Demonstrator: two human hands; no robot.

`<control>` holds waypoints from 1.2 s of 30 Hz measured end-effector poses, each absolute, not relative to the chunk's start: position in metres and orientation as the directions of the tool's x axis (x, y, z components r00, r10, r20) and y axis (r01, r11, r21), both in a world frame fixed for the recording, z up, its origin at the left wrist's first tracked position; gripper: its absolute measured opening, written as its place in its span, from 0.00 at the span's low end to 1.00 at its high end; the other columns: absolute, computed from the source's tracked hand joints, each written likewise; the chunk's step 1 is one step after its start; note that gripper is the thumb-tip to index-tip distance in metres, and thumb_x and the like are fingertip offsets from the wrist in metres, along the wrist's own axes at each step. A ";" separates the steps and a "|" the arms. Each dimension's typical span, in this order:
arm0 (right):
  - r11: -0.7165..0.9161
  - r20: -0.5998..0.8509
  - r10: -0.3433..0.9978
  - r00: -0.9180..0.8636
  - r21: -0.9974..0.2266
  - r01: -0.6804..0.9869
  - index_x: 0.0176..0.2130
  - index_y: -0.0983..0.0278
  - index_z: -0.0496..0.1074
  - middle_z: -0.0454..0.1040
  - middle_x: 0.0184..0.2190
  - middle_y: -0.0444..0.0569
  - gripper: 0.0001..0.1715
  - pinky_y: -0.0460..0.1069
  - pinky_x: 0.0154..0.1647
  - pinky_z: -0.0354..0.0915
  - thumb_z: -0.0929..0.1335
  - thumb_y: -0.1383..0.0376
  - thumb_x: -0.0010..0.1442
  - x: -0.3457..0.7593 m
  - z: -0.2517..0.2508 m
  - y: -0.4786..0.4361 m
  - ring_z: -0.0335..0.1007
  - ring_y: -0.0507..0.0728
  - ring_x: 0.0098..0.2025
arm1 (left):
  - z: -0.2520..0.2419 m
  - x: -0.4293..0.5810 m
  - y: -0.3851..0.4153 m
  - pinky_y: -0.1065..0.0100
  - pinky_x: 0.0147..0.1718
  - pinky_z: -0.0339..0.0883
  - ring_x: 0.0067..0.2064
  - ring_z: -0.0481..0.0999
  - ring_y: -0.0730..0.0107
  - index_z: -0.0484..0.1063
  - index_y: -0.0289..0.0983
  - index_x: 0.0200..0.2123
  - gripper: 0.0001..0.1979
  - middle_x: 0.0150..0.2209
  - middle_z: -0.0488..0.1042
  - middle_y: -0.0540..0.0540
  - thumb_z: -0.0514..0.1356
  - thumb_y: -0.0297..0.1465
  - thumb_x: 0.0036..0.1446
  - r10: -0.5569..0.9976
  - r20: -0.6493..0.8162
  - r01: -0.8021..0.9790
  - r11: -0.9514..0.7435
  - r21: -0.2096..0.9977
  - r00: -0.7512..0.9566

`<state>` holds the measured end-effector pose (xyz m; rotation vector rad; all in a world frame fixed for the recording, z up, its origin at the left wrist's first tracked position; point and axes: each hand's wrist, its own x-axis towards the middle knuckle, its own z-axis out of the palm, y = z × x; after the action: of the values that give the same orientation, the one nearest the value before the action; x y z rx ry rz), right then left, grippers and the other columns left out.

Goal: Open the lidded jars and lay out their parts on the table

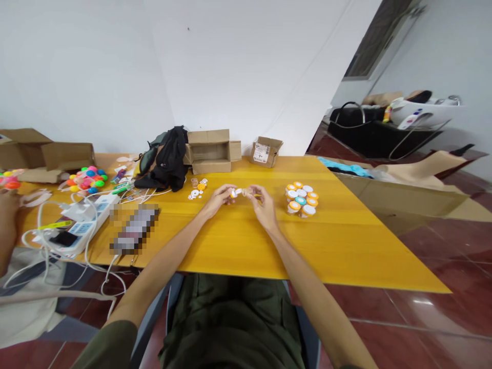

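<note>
I counted about ten round pieces [300,200]; left of them, the left hand [221,200] pinched one orange-and-white piece [233,193], the right hand [264,205] one clear piece [245,192]. One box [273,157] bore an unreadable label [261,153].

open cardboard box [211,152] at the counter's [353,246] far edge, smaller labelled box [266,152] just to its right, slouchy black heap [169,161] left of both, cable-tangled power strip [91,221] near left, bunch of bright balls [87,180] beyond it, white basin [438,113] far right
</note>
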<state>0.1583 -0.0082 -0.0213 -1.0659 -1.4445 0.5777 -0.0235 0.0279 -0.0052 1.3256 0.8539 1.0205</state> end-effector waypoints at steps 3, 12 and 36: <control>0.456 0.531 0.836 0.136 -0.812 0.364 0.50 0.59 0.72 0.77 0.46 0.54 0.18 0.56 0.45 0.71 0.65 0.56 0.63 0.164 -0.023 -0.008 0.74 0.61 0.44 | -0.005 -0.026 0.030 0.69 0.35 0.67 0.36 0.77 0.70 0.76 0.41 0.43 0.16 0.41 0.78 0.47 0.66 0.42 0.54 0.950 0.079 -0.136 -0.039 0.990 0.303; 0.441 0.506 0.862 -0.009 -0.742 0.505 0.43 0.58 0.74 0.77 0.38 0.51 0.13 0.59 0.47 0.71 0.69 0.64 0.56 0.167 -0.048 0.016 0.74 0.62 0.39 | -0.013 -0.018 0.035 0.68 0.43 0.68 0.37 0.75 0.72 0.70 0.38 0.32 0.17 0.36 0.76 0.51 0.73 0.33 0.39 0.979 0.101 -0.158 -0.073 0.985 0.175; 0.315 0.305 0.945 -0.115 -0.945 0.082 0.44 0.60 0.75 0.82 0.45 0.52 0.16 0.58 0.53 0.73 0.72 0.60 0.55 0.160 -0.054 0.020 0.79 0.61 0.48 | -0.015 -0.019 0.029 0.65 0.44 0.70 0.37 0.77 0.68 0.76 0.35 0.35 0.17 0.34 0.79 0.48 0.73 0.34 0.41 0.912 0.178 0.058 -0.214 0.975 0.368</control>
<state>0.1605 0.0196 -0.0535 -0.9907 -1.4890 0.9925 -0.0189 0.0295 -0.0153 1.5789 0.8940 1.0192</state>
